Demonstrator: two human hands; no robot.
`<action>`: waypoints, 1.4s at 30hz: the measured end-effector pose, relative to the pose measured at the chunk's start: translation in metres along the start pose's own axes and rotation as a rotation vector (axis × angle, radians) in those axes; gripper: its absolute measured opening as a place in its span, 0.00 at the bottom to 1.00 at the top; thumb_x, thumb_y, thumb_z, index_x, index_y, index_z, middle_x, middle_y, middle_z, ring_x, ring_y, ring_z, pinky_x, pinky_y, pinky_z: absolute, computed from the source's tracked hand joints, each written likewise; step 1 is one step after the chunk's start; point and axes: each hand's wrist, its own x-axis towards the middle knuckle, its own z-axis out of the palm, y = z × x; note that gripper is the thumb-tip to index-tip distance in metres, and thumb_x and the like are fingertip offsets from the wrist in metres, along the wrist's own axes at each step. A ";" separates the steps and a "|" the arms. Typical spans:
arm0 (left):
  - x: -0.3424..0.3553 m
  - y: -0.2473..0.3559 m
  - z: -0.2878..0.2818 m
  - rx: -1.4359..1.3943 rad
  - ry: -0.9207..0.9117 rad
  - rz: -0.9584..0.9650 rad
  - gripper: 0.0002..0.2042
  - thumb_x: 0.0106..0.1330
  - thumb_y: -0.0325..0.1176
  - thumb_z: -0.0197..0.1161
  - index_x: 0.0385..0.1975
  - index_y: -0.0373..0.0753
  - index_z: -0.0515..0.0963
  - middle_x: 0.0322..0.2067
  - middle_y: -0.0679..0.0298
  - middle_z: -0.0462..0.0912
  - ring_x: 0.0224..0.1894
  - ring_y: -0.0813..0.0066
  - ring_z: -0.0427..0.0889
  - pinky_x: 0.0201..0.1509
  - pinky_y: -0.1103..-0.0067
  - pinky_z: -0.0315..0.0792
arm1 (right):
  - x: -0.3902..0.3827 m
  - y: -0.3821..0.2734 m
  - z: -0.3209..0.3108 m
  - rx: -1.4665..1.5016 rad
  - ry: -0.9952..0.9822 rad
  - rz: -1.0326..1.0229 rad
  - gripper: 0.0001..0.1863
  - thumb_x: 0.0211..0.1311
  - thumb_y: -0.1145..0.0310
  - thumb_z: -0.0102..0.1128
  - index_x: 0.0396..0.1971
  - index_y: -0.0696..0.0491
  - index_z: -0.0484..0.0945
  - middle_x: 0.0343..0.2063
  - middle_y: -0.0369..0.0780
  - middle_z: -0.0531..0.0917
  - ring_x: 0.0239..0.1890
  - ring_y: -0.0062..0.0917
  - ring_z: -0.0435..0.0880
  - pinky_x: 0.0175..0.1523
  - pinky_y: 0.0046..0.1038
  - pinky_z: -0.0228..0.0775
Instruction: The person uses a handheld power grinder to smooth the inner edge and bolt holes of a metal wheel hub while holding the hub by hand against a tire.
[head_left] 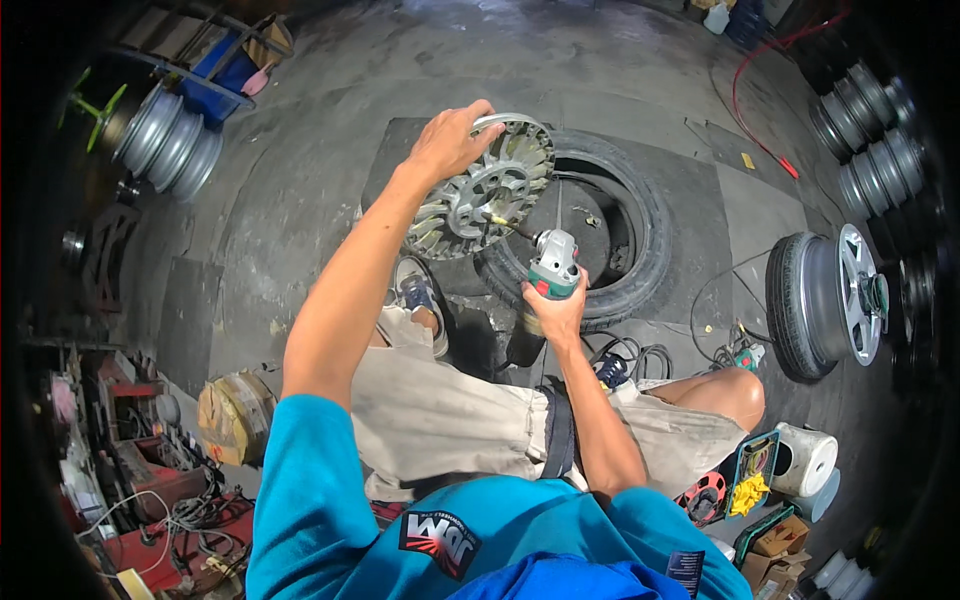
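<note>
My left hand (452, 143) grips the upper edge of a multi-spoked silver alloy wheel (524, 165), tilted upright in front of me. My right hand (558, 312) is closed around a green and grey angle-grinder-style power tool (550, 262). A dark shaft with a yellowish piece extends from the tool to the wheel's centre; whether its tip touches the metal I cannot tell. Behind and below the wheel, a loose black tyre (642, 225) lies flat on a dark mat, partly hidden by wheel and tool.
Wheel rims are stacked left (170, 140) and right (860, 120). A tyred wheel (800, 305) stands at right, near coiled cables (655, 362) and another green tool (748, 355). A yellow roll (232, 418), red equipment (150, 470) and white bucket (805, 460) surround my seated legs.
</note>
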 end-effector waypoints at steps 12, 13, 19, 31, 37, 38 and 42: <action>0.001 -0.016 0.014 0.078 0.142 0.111 0.18 0.74 0.50 0.63 0.50 0.42 0.80 0.44 0.48 0.83 0.51 0.44 0.81 0.56 0.56 0.73 | 0.000 0.011 -0.002 0.015 -0.021 0.021 0.48 0.42 0.62 0.84 0.63 0.55 0.64 0.51 0.47 0.81 0.53 0.35 0.81 0.61 0.37 0.72; 0.001 -0.015 0.014 0.075 0.121 0.090 0.18 0.74 0.50 0.63 0.51 0.42 0.80 0.46 0.49 0.83 0.53 0.45 0.80 0.58 0.56 0.73 | 0.000 0.012 -0.002 0.006 0.005 0.017 0.48 0.42 0.61 0.84 0.63 0.55 0.65 0.51 0.47 0.81 0.52 0.36 0.81 0.61 0.37 0.72; 0.001 -0.021 0.017 0.055 0.110 0.089 0.18 0.74 0.50 0.63 0.51 0.43 0.80 0.47 0.50 0.82 0.53 0.47 0.79 0.58 0.58 0.73 | 0.005 -0.002 -0.002 0.006 0.009 0.008 0.47 0.41 0.61 0.83 0.62 0.55 0.66 0.50 0.47 0.82 0.52 0.36 0.82 0.61 0.38 0.73; 0.007 -0.028 0.017 0.056 0.140 0.088 0.17 0.75 0.49 0.63 0.49 0.40 0.80 0.46 0.51 0.85 0.53 0.48 0.81 0.58 0.59 0.73 | -0.002 -0.011 0.006 -0.048 0.040 -0.006 0.47 0.40 0.59 0.83 0.61 0.55 0.66 0.49 0.48 0.83 0.52 0.39 0.83 0.60 0.39 0.74; 0.009 -0.031 0.017 0.064 0.150 0.093 0.17 0.75 0.49 0.63 0.48 0.40 0.81 0.46 0.53 0.86 0.53 0.49 0.81 0.59 0.59 0.73 | 0.002 -0.004 0.003 0.015 0.041 0.022 0.46 0.40 0.60 0.83 0.60 0.56 0.66 0.49 0.49 0.83 0.51 0.37 0.84 0.60 0.39 0.74; 0.009 -0.030 0.017 0.052 0.149 0.101 0.17 0.75 0.49 0.63 0.48 0.40 0.81 0.46 0.53 0.86 0.53 0.49 0.81 0.59 0.59 0.73 | 0.003 -0.009 0.003 0.022 0.058 -0.001 0.46 0.40 0.60 0.83 0.60 0.56 0.66 0.49 0.49 0.83 0.52 0.37 0.84 0.60 0.39 0.74; 0.009 -0.024 0.016 0.070 0.133 0.079 0.17 0.75 0.49 0.63 0.48 0.40 0.81 0.45 0.53 0.86 0.54 0.49 0.81 0.58 0.59 0.73 | -0.002 -0.022 0.003 -0.011 0.008 0.007 0.43 0.41 0.61 0.83 0.57 0.57 0.68 0.47 0.45 0.81 0.49 0.34 0.82 0.58 0.36 0.73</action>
